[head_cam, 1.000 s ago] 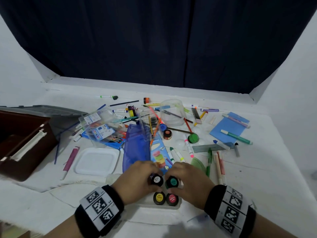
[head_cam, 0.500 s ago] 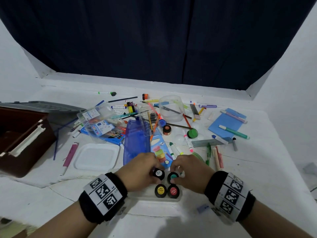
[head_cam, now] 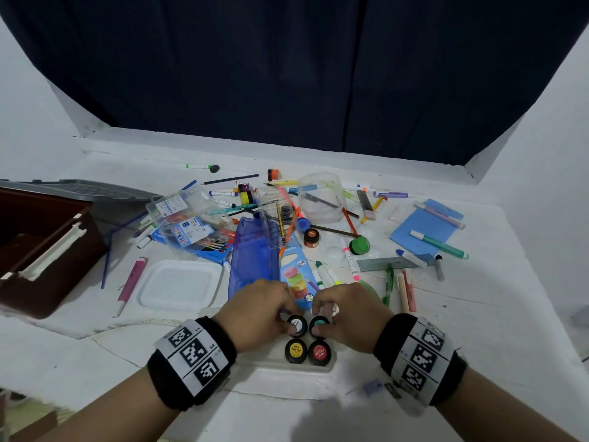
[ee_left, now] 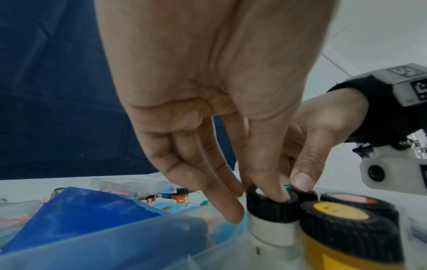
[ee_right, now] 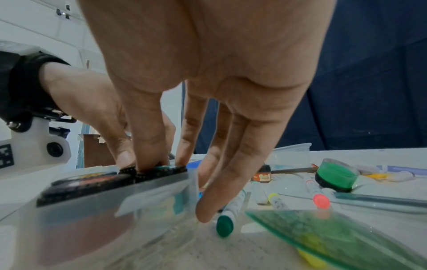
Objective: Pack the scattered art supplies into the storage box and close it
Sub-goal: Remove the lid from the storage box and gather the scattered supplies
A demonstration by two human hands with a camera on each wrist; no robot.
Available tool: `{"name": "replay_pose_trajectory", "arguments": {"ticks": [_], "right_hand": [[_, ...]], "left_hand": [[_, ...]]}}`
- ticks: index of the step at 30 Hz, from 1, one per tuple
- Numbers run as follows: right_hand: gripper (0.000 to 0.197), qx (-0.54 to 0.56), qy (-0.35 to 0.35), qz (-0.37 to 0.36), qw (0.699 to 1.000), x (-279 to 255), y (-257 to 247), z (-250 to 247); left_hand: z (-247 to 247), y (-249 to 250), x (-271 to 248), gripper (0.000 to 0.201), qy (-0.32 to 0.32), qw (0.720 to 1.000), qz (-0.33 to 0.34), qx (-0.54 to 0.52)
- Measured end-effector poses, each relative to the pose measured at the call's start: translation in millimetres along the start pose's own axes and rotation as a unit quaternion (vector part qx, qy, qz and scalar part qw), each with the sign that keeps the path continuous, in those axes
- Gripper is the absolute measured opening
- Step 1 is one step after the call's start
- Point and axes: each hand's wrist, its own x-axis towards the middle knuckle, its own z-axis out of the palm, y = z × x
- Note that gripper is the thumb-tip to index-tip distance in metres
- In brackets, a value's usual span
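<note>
1. White cloth covers the table [head_cam: 478, 330], and a dark blue curtain [head_cam: 287, 74] hangs behind it.
2. Nearest to the person, a small clear tray [head_cam: 271, 366] holds four paint jars in two rows, all upright with black caps on top.
3. The yellow-capped jar [head_cam: 295, 349] and the red-capped jar [head_cam: 319, 351] stand in the near row, touching each other.
4. The left hand [head_cam: 258, 314] pinches the white-capped jar [head_cam: 297, 323]: its thumb lies on the cap and its curled fingers are behind it. In the left wrist view the other fingers [ee_left: 221, 197] hang narrow beside the jar.
5. The right hand [head_cam: 347, 314] pinches the teal-capped jar [head_cam: 319, 323] in the same way; most of this cap is hidden under the thumb. In the right wrist view the outer fingers [ee_right: 215, 201] reach down beside the tray wall, close to a green-capped marker [ee_right: 227, 217].
6. Beyond the hands a blue pouch [head_cam: 253, 253] lies with its long axis pointing away from the person, and a white lid [head_cam: 180, 283] lies flat to its left.
7. Further away pens, markers and pencils lie scattered in many directions around a clear cup [head_cam: 322, 197].
8. The brown storage box [head_cam: 47, 247] stands open at the far left, cut off by the picture edge, with its grey lid [head_cam: 79, 189] behind it.
</note>
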Motion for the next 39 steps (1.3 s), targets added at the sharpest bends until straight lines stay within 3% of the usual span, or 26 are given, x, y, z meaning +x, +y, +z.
{"name": "replay_pose_trajectory", "arguments": {"ticks": [5,9,17,19,22,26,28,31,37,39], "right_hand": [[0.028,-0.013,-0.012,0.01,1.0,5,0,0],[0.03,-0.008,-0.017,0.01,1.0,7,4,1],[0.022,0.039,-0.027,-0.034,0.998,3,16,-2],[0.013,0.082,0.003,-0.024,0.996,5,23,-10],[0.005,0.116,0.108,-0.007,0.987,15,42,-26],[0.014,0.057,0.185,0.017,0.981,39,72,-42],[0.026,0.021,0.168,0.03,0.985,52,83,-47],[0.039,-0.009,0.114,0.065,0.991,67,89,-52],[0.038,-0.068,0.034,0.092,0.993,90,101,-53],[0.025,-0.1,0.003,0.088,0.991,96,103,-51]], "left_hand": [[-3,2,0,0.02,-0.007,0.999,0.031,0.043],[1,2,2,0.029,-0.035,0.996,0.031,0.071],[-1,-2,12,0.029,-0.011,0.999,0.023,0.035],[-4,-7,12,0.029,-0.028,0.999,0.032,-0.009],[-16,-12,19,0.021,-0.036,0.997,0.045,-0.058],[-38,-22,47,0.021,0.042,0.996,0.054,-0.058],[-46,-32,70,0.03,0.069,0.996,0.048,-0.025],[-52,-40,104,0.039,0.047,0.998,0.048,0.015],[-47,-44,154,0.043,-0.029,0.987,0.062,0.144],[-43,-42,161,0.047,-0.031,0.98,0.059,0.188]]}}
